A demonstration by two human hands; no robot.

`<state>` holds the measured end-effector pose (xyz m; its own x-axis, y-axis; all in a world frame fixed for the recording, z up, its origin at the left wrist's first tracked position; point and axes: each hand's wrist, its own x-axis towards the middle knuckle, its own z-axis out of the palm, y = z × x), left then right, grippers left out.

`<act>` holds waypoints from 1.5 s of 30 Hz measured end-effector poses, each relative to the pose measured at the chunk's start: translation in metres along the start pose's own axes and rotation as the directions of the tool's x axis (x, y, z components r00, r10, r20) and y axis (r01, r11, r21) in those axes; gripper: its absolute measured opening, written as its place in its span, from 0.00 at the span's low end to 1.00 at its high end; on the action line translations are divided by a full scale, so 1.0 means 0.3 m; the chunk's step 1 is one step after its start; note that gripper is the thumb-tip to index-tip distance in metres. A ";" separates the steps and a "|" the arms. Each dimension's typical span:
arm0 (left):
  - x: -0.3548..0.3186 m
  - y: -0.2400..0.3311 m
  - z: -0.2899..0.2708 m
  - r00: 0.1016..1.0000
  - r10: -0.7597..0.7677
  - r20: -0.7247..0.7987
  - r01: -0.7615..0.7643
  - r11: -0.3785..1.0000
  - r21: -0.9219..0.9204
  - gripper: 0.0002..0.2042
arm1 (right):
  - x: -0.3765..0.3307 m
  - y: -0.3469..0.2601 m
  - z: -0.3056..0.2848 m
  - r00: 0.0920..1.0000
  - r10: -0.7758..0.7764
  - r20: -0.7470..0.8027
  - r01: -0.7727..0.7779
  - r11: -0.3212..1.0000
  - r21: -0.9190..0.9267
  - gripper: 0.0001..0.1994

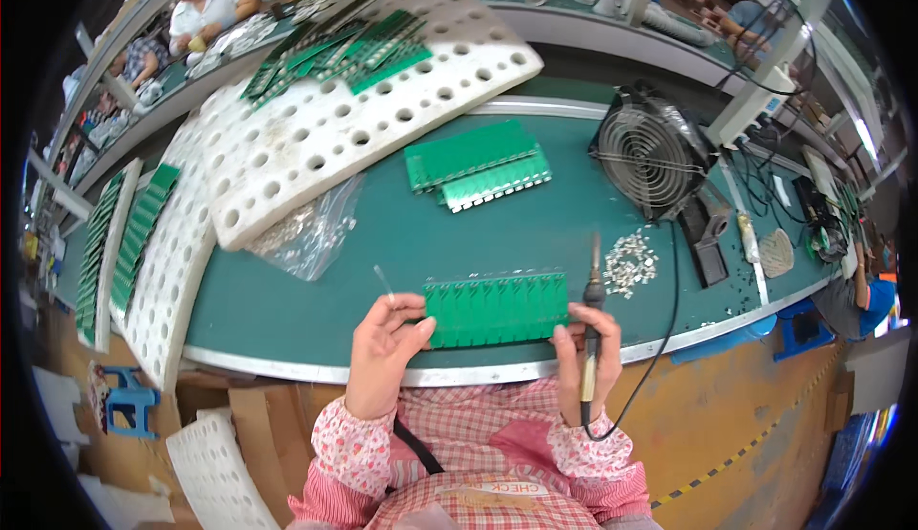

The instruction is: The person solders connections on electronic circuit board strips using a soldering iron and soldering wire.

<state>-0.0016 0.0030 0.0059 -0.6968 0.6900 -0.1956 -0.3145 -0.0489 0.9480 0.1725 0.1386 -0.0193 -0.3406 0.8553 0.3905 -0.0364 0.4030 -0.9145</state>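
A green circuit board panel point(495, 312) is held level above the front of the bench, between my two hands. My left hand point(378, 358) grips its left end between thumb and fingers. A thin pale strand point(382, 279), perhaps solder wire, sticks up from those fingers. My right hand point(602, 363) pinches the board's right end and also holds a soldering iron point(594, 296), its tip pointing away from me. Just right of the iron lies a pile of small silvery metal parts point(631, 263). Beyond the held board, two more green panels point(473, 155) lie overlapping.
A white foam board with holes point(359, 138) carries stacked green panels point(335, 47) at the far left. Under its edge lies a clear bag of small parts point(311, 233). A black fan point(650, 152) and an iron stand point(706, 238) occupy the right. The iron's cable point(674, 310) loops nearby.
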 end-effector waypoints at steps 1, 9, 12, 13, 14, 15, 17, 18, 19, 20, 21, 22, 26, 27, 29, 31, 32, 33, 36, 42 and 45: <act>0.004 0.004 0.002 1.000 0.004 0.031 -0.003 1.000 -0.014 0.13 | -0.001 -0.002 -0.005 1.000 0.012 0.003 -0.012 1.000 -0.021 0.15; 0.018 -0.007 -0.018 0.996 -0.006 0.090 0.010 0.999 -0.048 0.12 | 0.000 0.005 -0.006 1.000 0.025 0.016 -0.026 0.999 0.034 0.16; 0.018 -0.001 -0.020 0.998 0.002 0.066 -0.001 1.000 -0.016 0.13 | 0.005 0.009 0.000 1.000 -0.008 0.003 0.008 0.998 0.063 0.17; 0.017 0.001 -0.022 0.998 -0.001 0.061 0.001 1.000 -0.007 0.13 | 0.005 0.008 -0.001 1.000 -0.027 0.013 0.027 0.998 0.048 0.16; 0.017 0.002 -0.023 0.999 -0.004 0.054 0.004 1.000 0.002 0.13 | 0.005 0.008 -0.004 0.999 -0.046 0.025 0.045 0.998 0.035 0.16; 0.019 -0.002 -0.024 0.998 0.000 0.067 0.001 1.000 -0.005 0.13 | 0.004 0.014 -0.006 0.998 -0.060 0.018 0.059 0.998 0.037 0.16; 0.020 -0.006 -0.020 0.998 -0.006 0.068 0.006 1.000 -0.002 0.13 | 0.000 0.017 -0.007 0.998 -0.068 0.009 0.068 0.997 0.023 0.16; 0.020 -0.006 -0.017 0.998 -0.007 0.062 0.007 1.000 0.000 0.13 | 0.001 0.019 -0.009 0.997 -0.080 0.007 0.079 0.997 0.015 0.15; 0.019 -0.004 -0.015 0.998 -0.009 0.063 0.009 1.000 0.001 0.13 | 0.001 0.021 -0.012 0.997 -0.077 0.006 0.077 0.997 0.014 0.15; 0.018 -0.001 -0.013 0.998 -0.011 0.062 0.009 1.000 0.020 0.13 | 0.001 0.021 -0.013 0.997 -0.080 0.007 0.080 0.997 -0.004 0.16; 0.015 0.005 -0.013 0.998 -0.011 0.058 0.009 0.999 0.038 0.13 | 0.002 0.022 -0.012 0.996 -0.083 0.010 0.083 0.996 -0.020 0.16; 0.013 0.013 -0.012 0.998 -0.014 0.055 0.012 0.999 0.040 0.13 | 0.005 0.016 -0.014 0.997 -0.080 0.011 0.080 0.997 -0.019 0.16; 0.005 0.061 0.001 1.000 -0.022 -0.004 0.021 0.874 0.486 0.11 | 0.050 -0.041 -0.016 0.982 -0.004 0.187 0.044 0.976 -0.211 0.19; 0.005 0.073 0.007 0.999 -0.005 -0.040 0.031 0.733 0.680 0.09 | 0.062 -0.051 -0.014 0.963 -0.035 0.268 0.118 0.947 -0.299 0.21; 0.004 0.081 0.014 0.990 0.142 -0.005 -0.077 0.568 0.820 0.07 | 0.068 -0.051 -0.027 0.946 -0.075 0.316 0.193 0.912 -0.361 0.22; 0.018 0.078 0.015 0.959 0.275 0.063 -0.164 0.364 0.917 0.05 | 0.078 -0.045 -0.040 0.920 -0.188 0.345 0.335 0.833 -0.440 0.22; 0.031 0.073 0.016 0.927 0.363 0.091 -0.207 0.293 0.933 0.04 | 0.079 -0.037 -0.055 0.920 -0.178 0.350 0.331 0.832 -0.445 0.22; 0.036 0.073 0.016 0.884 0.450 0.124 -0.243 0.218 0.945 0.06 | 0.080 -0.034 -0.078 0.914 -0.211 0.346 0.351 0.840 -0.414 0.22; 0.041 0.083 0.056 0.890 0.404 0.212 -0.348 0.300 0.888 0.13 | 0.102 -0.033 -0.112 0.894 -0.298 0.336 0.415 0.832 -0.367 0.16; 0.098 0.007 0.151 0.802 0.467 0.374 -0.524 0.246 0.816 0.08 | 0.104 -0.024 -0.115 0.983 -0.086 0.165 0.114 0.978 -0.173 0.06; 0.113 -0.009 0.171 0.761 0.451 0.466 -0.590 0.183 0.787 0.10 | 0.104 -0.028 -0.100 0.986 -0.041 0.163 0.069 0.983 -0.169 0.04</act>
<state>0.0087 0.0635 0.0097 -0.3723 0.8394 0.3959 0.8605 0.1524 0.4861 0.1903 0.1716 0.0037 -0.4877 0.7734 0.4049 0.0996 0.5101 -0.8543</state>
